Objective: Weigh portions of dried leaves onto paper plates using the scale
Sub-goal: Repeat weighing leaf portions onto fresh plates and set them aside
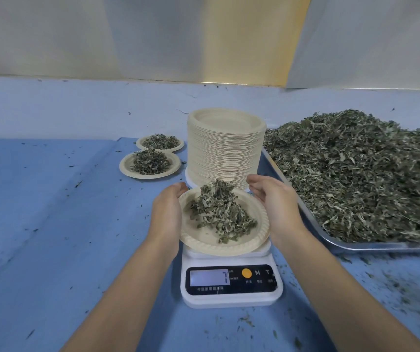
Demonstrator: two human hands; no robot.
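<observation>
The left hand (168, 209) curled round the left rim of a paper plate (211, 242), fingers wrapped at its far edge; the right hand (273, 201) lay against the right rim with fingers loosely bent, and whether it gripped or only touched could not be told; the plate carried a mound of dried leaves (216, 212) and sat tilted over the platform of a white scale (231, 295), whose display (210, 277) showed a 7; just behind stood a tall stack of plates (225, 148); to its left, two filled plates (150, 176) lay one behind the other; to the right, a metal tray (356, 246) held a large heap of leaves (369, 174); all rested on a blue cloth (51, 199) flecked with crumbs.
</observation>
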